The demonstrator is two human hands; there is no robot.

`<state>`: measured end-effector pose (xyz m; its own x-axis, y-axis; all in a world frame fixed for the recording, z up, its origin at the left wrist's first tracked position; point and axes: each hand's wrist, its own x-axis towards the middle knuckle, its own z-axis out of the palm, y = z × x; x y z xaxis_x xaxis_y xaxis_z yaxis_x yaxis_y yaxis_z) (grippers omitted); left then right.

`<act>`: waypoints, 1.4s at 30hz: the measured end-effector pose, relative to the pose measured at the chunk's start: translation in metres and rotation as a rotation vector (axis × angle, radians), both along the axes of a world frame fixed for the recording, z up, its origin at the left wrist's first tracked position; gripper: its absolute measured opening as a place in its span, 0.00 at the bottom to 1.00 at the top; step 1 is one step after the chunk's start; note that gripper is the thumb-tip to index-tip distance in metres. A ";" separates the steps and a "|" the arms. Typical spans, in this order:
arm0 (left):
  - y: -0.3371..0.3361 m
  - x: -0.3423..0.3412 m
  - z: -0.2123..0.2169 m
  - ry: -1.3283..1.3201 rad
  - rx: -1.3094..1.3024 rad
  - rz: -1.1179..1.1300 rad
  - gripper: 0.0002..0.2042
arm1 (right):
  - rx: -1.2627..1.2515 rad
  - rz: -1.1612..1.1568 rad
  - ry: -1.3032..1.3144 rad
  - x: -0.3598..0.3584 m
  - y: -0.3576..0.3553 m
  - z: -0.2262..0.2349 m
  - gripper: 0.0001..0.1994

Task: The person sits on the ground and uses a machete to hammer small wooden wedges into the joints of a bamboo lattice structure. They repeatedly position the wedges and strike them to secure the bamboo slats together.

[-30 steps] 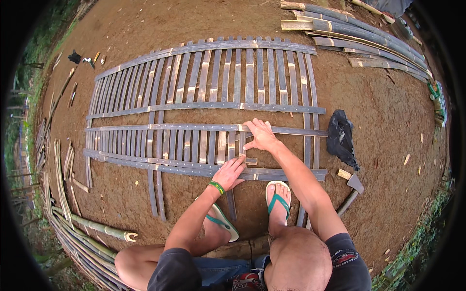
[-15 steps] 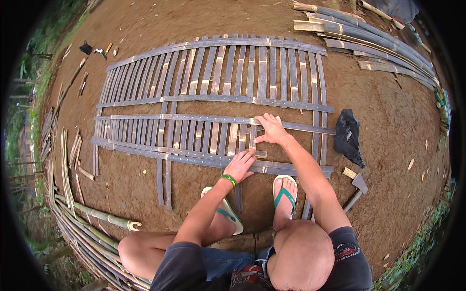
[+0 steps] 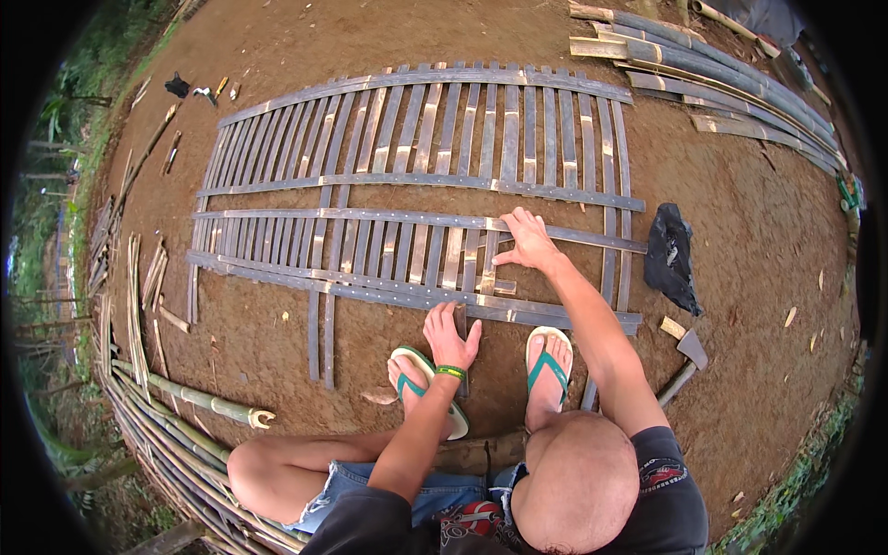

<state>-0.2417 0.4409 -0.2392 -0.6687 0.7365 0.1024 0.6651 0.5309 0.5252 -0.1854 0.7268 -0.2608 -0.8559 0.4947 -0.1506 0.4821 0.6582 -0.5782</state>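
In front of me on the ground lies a near panel of dark split-bamboo slats nailed across long rails. My right hand rests at the end of its upper rail, fingers and thumb apart, the thumb beside the last short slat. My left hand is over the lower rail's near edge, fingers spread. A dark bamboo strip runs between its fingers and thumb; no firm grip on it shows. A small loose bamboo piece lies between the rails.
Beyond it lies a wider slatted panel. A black plastic bag and a hatchet are to the right. Split bamboo is stacked far right. Bamboo poles lie at left; small tools lie far left. My sandalled feet are close to the panel.
My left hand has drawn back toward me from the slat's lower end to the dark strip, its fingers spreading. My right hand stays at the upper rail. The view has shifted slightly.
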 end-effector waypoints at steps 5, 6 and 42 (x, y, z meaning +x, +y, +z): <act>0.030 -0.028 0.020 -0.010 -0.254 -0.390 0.45 | 0.000 -0.011 0.012 0.005 0.004 -0.001 0.49; 0.031 -0.033 0.015 -0.004 -0.262 -0.443 0.44 | 0.001 -0.014 0.009 0.005 0.004 -0.001 0.48; 0.025 -0.050 -0.021 -0.049 -0.189 -0.513 0.36 | 0.014 0.022 -0.001 0.000 -0.006 0.007 0.51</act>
